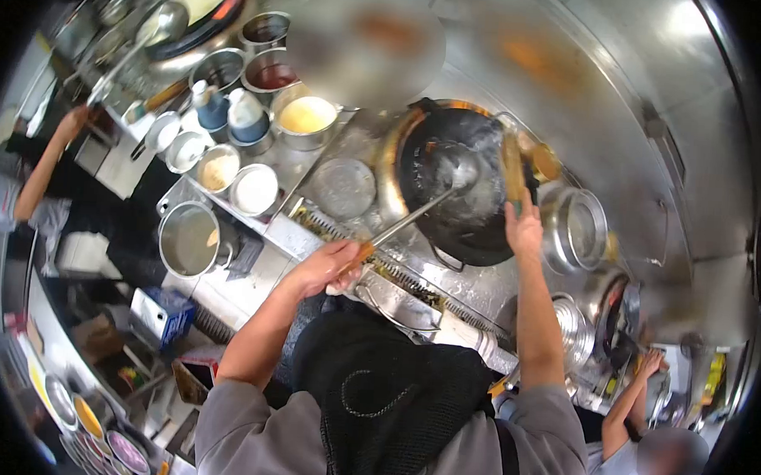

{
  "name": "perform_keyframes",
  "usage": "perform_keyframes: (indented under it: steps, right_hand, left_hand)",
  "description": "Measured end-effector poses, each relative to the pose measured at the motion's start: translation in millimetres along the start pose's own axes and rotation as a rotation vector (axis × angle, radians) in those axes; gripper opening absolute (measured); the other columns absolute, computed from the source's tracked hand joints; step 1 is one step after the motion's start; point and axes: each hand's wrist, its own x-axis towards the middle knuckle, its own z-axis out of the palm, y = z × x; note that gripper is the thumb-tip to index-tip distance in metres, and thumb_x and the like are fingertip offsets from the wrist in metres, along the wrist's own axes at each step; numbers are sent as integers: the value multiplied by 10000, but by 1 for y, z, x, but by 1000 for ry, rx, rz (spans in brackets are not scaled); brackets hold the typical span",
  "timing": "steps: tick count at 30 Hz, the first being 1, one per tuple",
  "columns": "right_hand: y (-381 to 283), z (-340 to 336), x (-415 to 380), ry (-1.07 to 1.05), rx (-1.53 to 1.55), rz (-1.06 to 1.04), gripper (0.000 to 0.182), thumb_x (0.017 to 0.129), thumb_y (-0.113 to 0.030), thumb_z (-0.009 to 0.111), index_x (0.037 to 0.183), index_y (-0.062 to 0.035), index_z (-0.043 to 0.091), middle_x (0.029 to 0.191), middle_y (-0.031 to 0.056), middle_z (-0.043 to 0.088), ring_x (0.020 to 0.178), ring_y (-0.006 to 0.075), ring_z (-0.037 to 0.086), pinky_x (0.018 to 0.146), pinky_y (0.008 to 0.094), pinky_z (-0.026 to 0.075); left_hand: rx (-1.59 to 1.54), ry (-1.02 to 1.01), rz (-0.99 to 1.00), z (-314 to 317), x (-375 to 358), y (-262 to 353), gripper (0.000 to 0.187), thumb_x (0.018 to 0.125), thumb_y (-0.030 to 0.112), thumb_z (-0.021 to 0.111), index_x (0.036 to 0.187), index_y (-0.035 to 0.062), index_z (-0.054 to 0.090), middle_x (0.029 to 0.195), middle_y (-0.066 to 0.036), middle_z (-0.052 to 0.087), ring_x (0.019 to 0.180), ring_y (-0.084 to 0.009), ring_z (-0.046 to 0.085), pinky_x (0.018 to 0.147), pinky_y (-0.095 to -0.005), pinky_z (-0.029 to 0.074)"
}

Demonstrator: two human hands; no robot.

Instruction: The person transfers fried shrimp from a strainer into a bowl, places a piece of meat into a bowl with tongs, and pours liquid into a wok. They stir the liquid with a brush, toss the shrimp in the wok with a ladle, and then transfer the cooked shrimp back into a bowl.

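Note:
A long-handled metal ladle (pixel 457 169) rests its bowl inside the large black wok (pixel 474 237), where steam or liquid blurs the surface. My left hand (pixel 328 265) is wrapped round the ladle's wooden handle end, in front of the stove edge. At the wok's right side, my right hand (pixel 523 222) grips the lower end of a wooden-backed brush or whisk (pixel 511 165), whose exact kind I cannot make out. It stands over the wok's right rim.
Left of the wok are a round metal lid (pixel 344 187), a pot of yellow liquid (pixel 308 115), seasoning bowls (pixel 253 189) and a steel pot (pixel 189 239). Metal strainers (pixel 580 229) sit right. Co-workers' arms (pixel 48 159) show far left and lower right (pixel 628 401).

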Motion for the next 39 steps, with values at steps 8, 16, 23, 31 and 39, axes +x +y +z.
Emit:
perform_keyframes:
  steps: [8, 16, 23, 31, 39]
  right_hand:
    - [-59, 4, -67, -420, 134, -453, 581, 911, -447, 562, 1432, -249, 398, 1185, 217, 569, 910, 436, 640, 803, 508, 534]
    - [17, 18, 5, -367, -169, -54, 617, 896, -440, 585, 1440, -243, 370, 1173, 232, 593, 1005, 416, 630, 875, 497, 513]
    - [70, -78, 23, -112, -99, -61, 610, 855, -453, 646, 1389, -208, 481, 1174, 231, 614, 1076, 385, 608, 919, 461, 495]
    - [58, -154, -8, 219, 127, -28, 597, 810, -308, 717, 1366, -226, 516, 1181, 203, 617, 1063, 378, 605, 905, 463, 485]
    - [155, -187, -36, 30, 128, 86, 562, 762, -257, 740, 1298, -178, 588, 1100, 161, 666, 1069, 343, 612, 937, 435, 482]
  left_hand:
    - [-413, -151, -128, 8, 5, -30, 313, 990, 323, 537, 1179, 74, 525, 763, 5, 492, 506, -54, 384, 394, -198, 276]
    - [1099, 429, 486, 46, 7, -48, 470, 863, 229, 649, 1263, 52, 477, 988, -272, 634, 856, -454, 633, 752, -488, 508]
    - [948, 275, 419, 5, 31, -35, 521, 868, 288, 687, 1245, -3, 476, 974, -172, 672, 803, -354, 660, 739, -440, 511]
    - [-19, -287, 40, 39, 13, -38, 391, 924, 74, 606, 1295, 49, 486, 712, 42, 434, 519, -44, 376, 458, -205, 311]
    - [139, -303, 170, 100, 6, -51, 414, 900, 17, 612, 1296, 51, 497, 744, 35, 472, 522, -42, 383, 465, -195, 316]
